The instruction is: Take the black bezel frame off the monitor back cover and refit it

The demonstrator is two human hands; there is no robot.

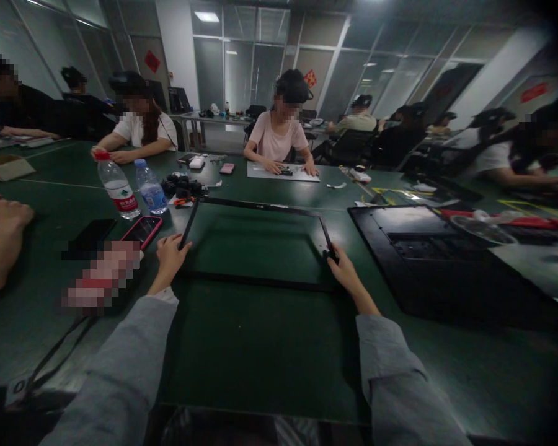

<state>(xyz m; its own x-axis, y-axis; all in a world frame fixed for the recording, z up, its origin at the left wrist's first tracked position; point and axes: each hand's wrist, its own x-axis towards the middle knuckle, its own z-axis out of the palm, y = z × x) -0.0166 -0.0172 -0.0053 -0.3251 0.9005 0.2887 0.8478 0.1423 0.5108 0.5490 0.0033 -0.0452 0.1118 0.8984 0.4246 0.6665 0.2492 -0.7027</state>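
A thin black rectangular frame that looks like a laptop screen bezel is held between my two hands above the green table. My left hand grips its left side, fingers closed round the strip. On the opposite side my right hand is closed round the right strip, thumb along the edge. Through the opening the tabletop shows. To the right lies a large black laptop-like panel, flat on the table, with recessed sections in its upper part.
Left of the bezel stand a red-capped bottle and a blue-capped bottle. A pink-edged phone and a dark phone lie near my left hand. Another person's arm rests at far left. Across the table a person handles parts on a white mat.
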